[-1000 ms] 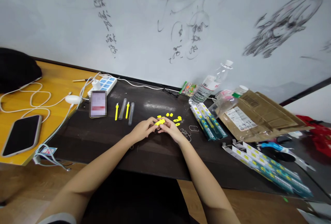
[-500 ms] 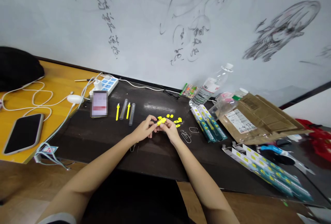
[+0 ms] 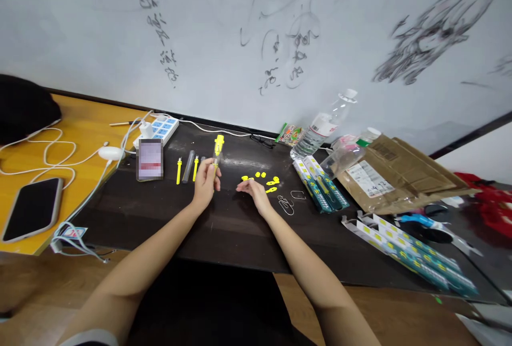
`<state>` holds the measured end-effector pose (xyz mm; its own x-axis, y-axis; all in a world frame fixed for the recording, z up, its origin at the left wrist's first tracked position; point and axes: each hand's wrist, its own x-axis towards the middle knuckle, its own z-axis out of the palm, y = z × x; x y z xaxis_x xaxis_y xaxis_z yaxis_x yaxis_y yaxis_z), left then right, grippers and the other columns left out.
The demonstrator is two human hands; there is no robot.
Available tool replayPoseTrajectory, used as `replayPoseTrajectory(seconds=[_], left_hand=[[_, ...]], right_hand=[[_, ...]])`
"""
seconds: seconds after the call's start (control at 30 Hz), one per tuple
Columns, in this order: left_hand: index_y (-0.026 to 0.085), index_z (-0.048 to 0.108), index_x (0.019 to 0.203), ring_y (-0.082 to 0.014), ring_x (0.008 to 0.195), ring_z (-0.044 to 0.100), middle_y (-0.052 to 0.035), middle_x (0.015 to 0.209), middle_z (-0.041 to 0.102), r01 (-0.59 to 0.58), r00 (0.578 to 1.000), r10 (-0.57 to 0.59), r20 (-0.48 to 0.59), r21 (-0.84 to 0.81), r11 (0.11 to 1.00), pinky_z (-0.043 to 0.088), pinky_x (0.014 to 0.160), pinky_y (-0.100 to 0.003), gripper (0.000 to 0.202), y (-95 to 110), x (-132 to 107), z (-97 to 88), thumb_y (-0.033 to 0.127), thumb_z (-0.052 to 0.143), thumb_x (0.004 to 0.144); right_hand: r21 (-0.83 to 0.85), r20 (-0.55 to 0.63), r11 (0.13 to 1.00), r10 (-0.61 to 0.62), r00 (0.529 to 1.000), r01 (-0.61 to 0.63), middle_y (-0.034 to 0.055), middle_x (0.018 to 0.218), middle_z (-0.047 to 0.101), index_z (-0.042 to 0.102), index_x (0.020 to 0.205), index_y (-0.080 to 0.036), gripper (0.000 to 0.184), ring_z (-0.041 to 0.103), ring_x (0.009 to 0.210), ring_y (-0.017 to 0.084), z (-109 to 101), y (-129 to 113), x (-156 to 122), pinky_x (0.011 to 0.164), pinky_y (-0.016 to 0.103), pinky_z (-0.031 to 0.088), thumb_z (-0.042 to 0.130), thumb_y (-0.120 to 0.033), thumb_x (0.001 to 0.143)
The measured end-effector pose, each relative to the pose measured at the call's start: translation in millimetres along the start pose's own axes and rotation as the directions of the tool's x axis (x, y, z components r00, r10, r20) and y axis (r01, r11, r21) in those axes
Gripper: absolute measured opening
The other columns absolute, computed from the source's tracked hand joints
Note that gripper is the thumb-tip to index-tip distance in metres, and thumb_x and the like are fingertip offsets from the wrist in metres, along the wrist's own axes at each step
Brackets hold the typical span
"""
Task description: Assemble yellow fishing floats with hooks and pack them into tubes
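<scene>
My left hand (image 3: 206, 183) is closed around a yellow-topped clear tube (image 3: 218, 144), held upright with its yellow end sticking up above the fingers. The tube's lower part is mostly hidden in the hand. To the right, my right hand (image 3: 255, 192) hovers low over the dark table with fingers stretched out and nothing visible in them. Just beyond its fingertips are small yellow caps (image 3: 257, 175), and flat yellow pieces (image 3: 272, 190) lie to its right. Bent metal wire loops (image 3: 285, 205) rest nearby. Left of my left hand are a clear tube (image 3: 188, 167) and thin yellow sticks (image 3: 178, 171).
Green-and-white boxes (image 3: 320, 183) lie at right, beside a water bottle (image 3: 320, 130) and a brown cardboard parcel (image 3: 394, 170). Scissors (image 3: 440, 234) lie farther right. At left are a power strip (image 3: 162, 131), cables and a phone (image 3: 34, 210). A whiteboard (image 3: 224, 69) stands behind.
My hands have come apart. The left one has moved left and turned the yellow-topped piece upright; the right one has let go of it and stays near the small yellow parts.
</scene>
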<state>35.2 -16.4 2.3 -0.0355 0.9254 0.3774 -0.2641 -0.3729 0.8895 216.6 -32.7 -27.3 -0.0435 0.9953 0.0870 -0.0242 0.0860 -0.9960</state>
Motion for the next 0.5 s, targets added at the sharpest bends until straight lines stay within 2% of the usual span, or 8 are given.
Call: replayPoseTrajectory(seconds=[0.13, 0.33, 0.4, 0.43, 0.5], left_hand=[[0.021, 0.047, 0.102, -0.0018, 0.035, 0.044, 0.0055, 0.072, 0.052, -0.067, 0.99, 0.066, -0.127, -0.004, 0.998, 0.033, 0.031, -0.014, 0.029, 7, 7, -5.3, 0.048, 0.046, 0.089], [0.021, 0.048, 0.101, -0.0022, 0.035, 0.044, 0.0055, 0.07, 0.053, -0.127, 0.977, 0.124, -0.176, -0.007, 0.992, 0.035, 0.032, -0.015, 0.032, 11, 16, -15.8, 0.049, 0.049, 0.087], [0.02, 0.048, 0.101, -0.0022, 0.035, 0.044, 0.0055, 0.069, 0.054, -0.144, 0.971, 0.139, -0.193, -0.011, 0.99, 0.036, 0.032, -0.015, 0.032, 10, 21, -22.1, 0.049, 0.05, 0.087], [0.02, 0.047, 0.101, -0.0023, 0.035, 0.044, 0.0056, 0.069, 0.054, -0.145, 0.969, 0.139, -0.203, -0.014, 0.989, 0.036, 0.032, -0.015, 0.032, 9, 23, -25.2, 0.048, 0.051, 0.087], [0.02, 0.047, 0.101, -0.0024, 0.034, 0.044, 0.0062, 0.068, 0.054, -0.137, 0.969, 0.131, -0.208, -0.015, 0.99, 0.035, 0.031, -0.015, 0.032, 7, 27, -29.9, 0.048, 0.052, 0.086]], right_hand=[[-0.115, -0.057, 0.991, -0.08, 0.995, 0.073, 0.0047, 0.067, 0.064, 0.063, 0.068, -0.018, 0.059, 0.061, 0.067, 0.017, 21, 8, 7, 0.075, 0.033, 0.05, 0.04, -0.071, 0.079], [-0.096, 0.07, 0.989, -0.106, 0.992, 0.113, 0.0029, 0.062, 0.06, 0.059, 0.063, -0.019, 0.054, 0.059, 0.064, 0.015, 73, -3, 9, 0.07, 0.029, 0.048, 0.038, -0.064, 0.085], [-0.114, 0.188, 0.991, -0.051, 0.981, 0.074, 0.0011, 0.055, 0.057, 0.06, 0.064, -0.018, 0.052, 0.055, 0.057, 0.014, 94, -7, -8, 0.065, 0.028, 0.047, 0.039, -0.058, 0.088], [-0.126, 0.281, 0.991, -0.009, 0.96, 0.046, 0.0009, 0.055, 0.057, 0.062, 0.068, -0.017, 0.049, 0.055, 0.056, 0.014, 103, -9, -23, 0.062, 0.028, 0.047, 0.04, -0.056, 0.089], [-0.149, 0.495, 0.989, 0.073, 0.866, 0.002, 0.002, 0.07, 0.064, 0.065, 0.083, -0.018, 0.039, 0.06, 0.069, 0.016, 118, -11, -62, 0.066, 0.03, 0.05, 0.043, -0.049, 0.091]])
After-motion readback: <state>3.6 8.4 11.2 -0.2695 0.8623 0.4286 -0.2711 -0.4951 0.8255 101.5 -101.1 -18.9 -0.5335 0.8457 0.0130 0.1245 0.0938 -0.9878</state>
